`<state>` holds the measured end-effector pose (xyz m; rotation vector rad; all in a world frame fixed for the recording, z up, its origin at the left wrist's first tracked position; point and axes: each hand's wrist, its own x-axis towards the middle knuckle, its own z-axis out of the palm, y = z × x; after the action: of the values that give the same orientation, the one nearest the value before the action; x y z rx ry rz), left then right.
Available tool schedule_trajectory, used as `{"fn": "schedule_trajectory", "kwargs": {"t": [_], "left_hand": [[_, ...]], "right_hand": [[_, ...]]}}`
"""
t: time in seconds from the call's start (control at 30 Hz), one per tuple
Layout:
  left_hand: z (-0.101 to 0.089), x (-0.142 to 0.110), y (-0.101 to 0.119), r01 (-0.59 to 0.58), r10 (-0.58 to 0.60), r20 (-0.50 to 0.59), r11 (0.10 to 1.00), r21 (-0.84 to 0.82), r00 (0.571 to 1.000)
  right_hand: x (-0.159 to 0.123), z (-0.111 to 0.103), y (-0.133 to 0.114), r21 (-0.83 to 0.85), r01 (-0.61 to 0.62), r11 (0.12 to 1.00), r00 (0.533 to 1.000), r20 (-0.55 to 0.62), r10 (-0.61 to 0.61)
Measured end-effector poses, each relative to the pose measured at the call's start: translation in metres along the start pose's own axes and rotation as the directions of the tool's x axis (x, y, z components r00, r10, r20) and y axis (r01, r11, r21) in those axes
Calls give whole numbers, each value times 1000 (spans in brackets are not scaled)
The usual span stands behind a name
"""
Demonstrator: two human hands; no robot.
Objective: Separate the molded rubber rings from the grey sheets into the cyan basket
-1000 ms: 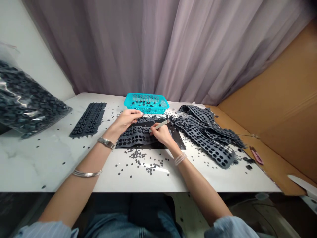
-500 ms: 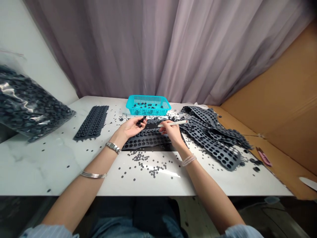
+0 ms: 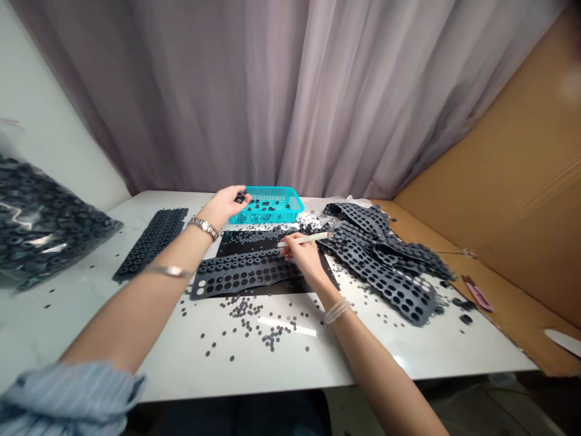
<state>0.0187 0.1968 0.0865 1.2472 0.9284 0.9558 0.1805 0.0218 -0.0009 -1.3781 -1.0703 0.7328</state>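
My left hand (image 3: 227, 204) is at the left end of a turquoise basket (image 3: 267, 217), its fingers curled around several small black rubber pieces (image 3: 239, 198). More such pieces lie inside the basket. My right hand (image 3: 299, 251) grips a white pen-like stick (image 3: 308, 239) over the right part of a dark rubber sheet (image 3: 245, 275) with rows of round holes. That sheet rests on a black mat (image 3: 236, 241), and my right fingers hide part of it.
Perforated rubber strips (image 3: 376, 266) are heaped on the right. A studded rubber sheet (image 3: 152, 242) and a plastic bag of black pieces (image 3: 45, 218) are on the left. Small black discs (image 3: 272, 336) litter the white table. Pink-handled snips (image 3: 476, 293) lie on cardboard at the right.
My left hand, with black pieces in it, has moved from the rubber sheet up to the basket. My right hand stays over the sheet's right part, still holding the stick.
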Motion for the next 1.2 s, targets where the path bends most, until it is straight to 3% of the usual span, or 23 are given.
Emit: {"fn": "schedule_trajectory", "kwargs": {"t": [0.13, 0.27, 0.4, 0.6, 0.73, 1.0, 1.2], "left_hand": [[5, 35, 23, -35, 35, 6, 964, 265, 999], [10, 42, 7, -13, 36, -51, 922, 386, 998], [3, 28, -27, -77, 132, -82, 875, 478, 988], [-17, 2, -63, -291, 336, 73, 662, 691, 939], [-25, -3, -68, -357, 407, 140, 527, 771, 903], [-37, -31, -75, -388, 465, 205, 342, 856, 861], [-21, -68, -77, -357, 526, 171, 276, 892, 833]], "right_hand": [[-4, 1, -2, -14, 2, 1000, 1000, 26, -2], [-7, 4, -8, -3, 2, 1000, 999, 54, -2], [-7, 7, -11, 19, 3, 1000, 998, 67, -4], [-4, 2, -9, 32, 19, 999, 999, 32, -20], [-1, -7, -12, 53, 21, 998, 1000, -18, -20], [3, -21, -21, 80, 25, 996, 996, -91, -18], [2, -17, -14, 21, 16, 1000, 998, -54, -15]]}}
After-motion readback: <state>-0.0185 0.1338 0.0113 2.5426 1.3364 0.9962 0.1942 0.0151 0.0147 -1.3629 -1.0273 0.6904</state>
